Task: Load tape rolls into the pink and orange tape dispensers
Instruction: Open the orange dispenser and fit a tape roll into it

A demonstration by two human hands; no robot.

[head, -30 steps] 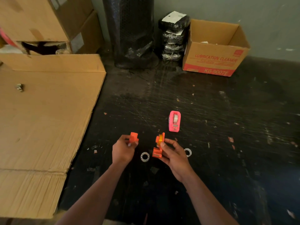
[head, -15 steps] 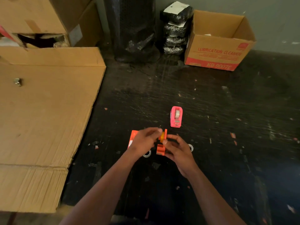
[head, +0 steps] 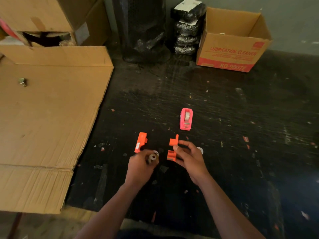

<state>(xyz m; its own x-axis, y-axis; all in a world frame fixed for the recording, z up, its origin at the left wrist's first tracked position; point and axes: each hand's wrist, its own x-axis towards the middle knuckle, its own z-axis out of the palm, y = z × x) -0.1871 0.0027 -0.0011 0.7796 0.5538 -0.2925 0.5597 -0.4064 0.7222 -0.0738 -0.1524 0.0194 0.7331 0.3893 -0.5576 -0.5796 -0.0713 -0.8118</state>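
Left hand low center of frame, fingers curled around a small tape roll. Orange dispenser half lies on the black table just above-left of it. Right hand to its right pinches the other orange dispenser half, tilted on edge. Pink dispenser stands above, tape loaded. Another tape roll peeks out beside right hand.
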